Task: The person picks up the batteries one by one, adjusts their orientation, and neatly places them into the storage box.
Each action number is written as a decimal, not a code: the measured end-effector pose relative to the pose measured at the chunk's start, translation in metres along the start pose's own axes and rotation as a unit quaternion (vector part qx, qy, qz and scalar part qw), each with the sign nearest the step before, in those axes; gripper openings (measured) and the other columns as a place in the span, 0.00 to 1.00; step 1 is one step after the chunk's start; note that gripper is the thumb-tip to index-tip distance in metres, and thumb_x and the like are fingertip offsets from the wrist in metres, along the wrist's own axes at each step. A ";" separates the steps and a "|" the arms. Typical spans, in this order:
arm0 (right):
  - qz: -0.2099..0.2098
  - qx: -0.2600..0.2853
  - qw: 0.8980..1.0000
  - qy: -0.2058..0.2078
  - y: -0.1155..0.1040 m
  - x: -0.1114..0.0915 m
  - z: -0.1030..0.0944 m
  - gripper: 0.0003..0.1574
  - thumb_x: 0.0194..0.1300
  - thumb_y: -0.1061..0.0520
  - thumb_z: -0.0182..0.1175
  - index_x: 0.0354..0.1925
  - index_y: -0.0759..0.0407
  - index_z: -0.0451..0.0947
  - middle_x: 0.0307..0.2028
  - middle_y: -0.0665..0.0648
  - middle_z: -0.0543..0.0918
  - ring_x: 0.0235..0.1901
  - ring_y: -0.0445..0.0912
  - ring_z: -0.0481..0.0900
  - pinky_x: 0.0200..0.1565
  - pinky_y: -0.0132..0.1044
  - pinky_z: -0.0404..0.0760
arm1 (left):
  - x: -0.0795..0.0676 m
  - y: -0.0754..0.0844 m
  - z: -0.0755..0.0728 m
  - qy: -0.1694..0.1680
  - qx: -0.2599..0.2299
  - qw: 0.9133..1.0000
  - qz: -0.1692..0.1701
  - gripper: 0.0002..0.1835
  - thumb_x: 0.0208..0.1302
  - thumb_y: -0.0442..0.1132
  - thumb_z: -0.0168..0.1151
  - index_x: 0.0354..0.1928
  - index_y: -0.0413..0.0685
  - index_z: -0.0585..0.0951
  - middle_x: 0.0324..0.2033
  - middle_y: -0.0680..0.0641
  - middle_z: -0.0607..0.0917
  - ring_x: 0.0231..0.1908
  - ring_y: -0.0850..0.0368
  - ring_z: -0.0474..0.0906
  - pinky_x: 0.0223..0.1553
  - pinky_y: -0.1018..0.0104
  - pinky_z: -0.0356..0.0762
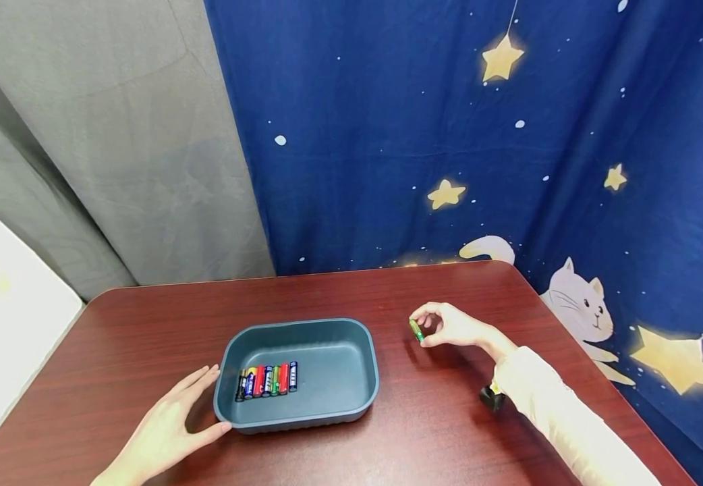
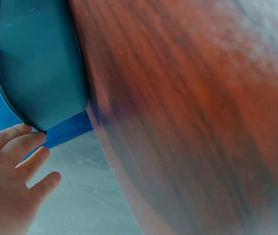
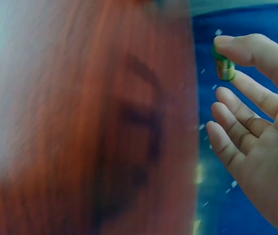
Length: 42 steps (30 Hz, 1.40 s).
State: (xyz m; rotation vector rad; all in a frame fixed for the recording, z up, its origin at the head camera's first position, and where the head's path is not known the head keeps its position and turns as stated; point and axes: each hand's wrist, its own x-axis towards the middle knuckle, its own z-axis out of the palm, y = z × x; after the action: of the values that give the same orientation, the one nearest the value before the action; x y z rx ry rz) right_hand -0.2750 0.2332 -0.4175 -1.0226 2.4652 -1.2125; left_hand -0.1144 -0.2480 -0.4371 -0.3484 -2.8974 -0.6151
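Observation:
A green battery (image 1: 416, 331) is pinched between the thumb and index finger of my right hand (image 1: 448, 326), above the table to the right of the bin. The right wrist view shows the same battery (image 3: 225, 68) with the other fingers spread away from it. My left hand (image 1: 169, 422) rests against the left end of a dark teal bin (image 1: 339, 398), thumb and fingertips at its rim. Inside the bin, a row of several batteries (image 1: 267, 381) in black, blue, red and green lies side by side toward the left. In the left wrist view the fingertips touch the bin's (image 2: 36, 63) edge.
The bin stands on a reddish-brown wooden table (image 1: 163, 317). Behind the table hang a grey curtain (image 1: 115, 135) and a blue curtain (image 1: 357, 169) with stars. A small black object (image 1: 492, 398) shows at the right wrist, below the sleeve.

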 end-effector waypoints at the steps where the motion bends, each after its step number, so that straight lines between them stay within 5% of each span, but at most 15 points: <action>1: 0.002 -0.001 1.000 0.005 -0.005 0.002 0.000 0.27 0.46 0.59 0.69 0.46 0.64 0.74 0.34 0.62 0.76 0.36 0.51 0.72 0.31 0.32 0.76 | 0.000 0.000 0.000 0.000 0.000 1.000 0.000 0.46 0.44 0.67 0.63 0.62 0.46 0.68 0.58 0.39 0.71 0.58 0.42 0.65 0.47 0.37 0.71; 9: -0.005 -0.001 1.000 0.019 -0.053 0.022 0.002 0.24 0.47 0.60 0.69 0.45 0.61 0.75 0.33 0.61 0.76 0.36 0.50 0.73 0.33 0.35 0.75 | 0.000 -0.002 0.001 -0.008 0.001 1.000 -0.009 0.47 0.44 0.68 0.63 0.62 0.46 0.68 0.59 0.39 0.71 0.58 0.42 0.65 0.47 0.37 0.70; 16: -0.027 0.026 0.999 0.034 -0.120 0.040 0.017 0.24 0.46 0.67 0.67 0.44 0.70 0.74 0.34 0.70 0.76 0.36 0.61 0.72 0.32 0.38 0.75 | 0.001 -0.001 0.000 -0.005 -0.001 1.000 -0.006 0.47 0.44 0.68 0.62 0.62 0.46 0.68 0.59 0.39 0.71 0.58 0.42 0.65 0.47 0.37 0.70; 19: -0.043 0.037 0.997 0.044 -0.132 0.050 0.029 0.25 0.46 0.67 0.68 0.44 0.71 0.74 0.34 0.71 0.76 0.36 0.62 0.73 0.32 0.37 0.75 | 0.001 -0.001 0.001 -0.006 -0.002 1.000 -0.006 0.47 0.44 0.68 0.62 0.62 0.46 0.68 0.59 0.39 0.71 0.58 0.42 0.65 0.47 0.36 0.70; 26: -0.059 0.040 0.996 0.045 -0.114 0.079 0.070 0.26 0.45 0.63 0.70 0.45 0.66 0.75 0.34 0.65 0.78 0.36 0.54 0.76 0.32 0.34 0.78 | 0.001 -0.001 0.001 -0.008 -0.005 1.000 -0.009 0.47 0.44 0.68 0.62 0.62 0.46 0.68 0.58 0.38 0.71 0.57 0.41 0.65 0.46 0.36 0.70; 42: 0.008 -0.038 0.999 0.017 -0.102 0.103 0.128 0.25 0.43 0.53 0.72 0.41 0.56 0.77 0.34 0.53 0.81 0.35 0.41 0.78 0.39 0.28 0.77 | -0.001 -0.001 0.001 -0.009 -0.005 1.000 -0.009 0.47 0.44 0.68 0.62 0.62 0.46 0.68 0.59 0.39 0.71 0.58 0.42 0.65 0.47 0.36 0.70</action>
State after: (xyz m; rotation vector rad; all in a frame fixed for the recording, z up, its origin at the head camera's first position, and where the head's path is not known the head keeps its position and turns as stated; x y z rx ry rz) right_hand -0.2416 0.0429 -0.4110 -1.0073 2.5588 -1.1488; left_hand -0.1137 -0.2490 -0.4389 -0.3314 -2.9182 -0.6326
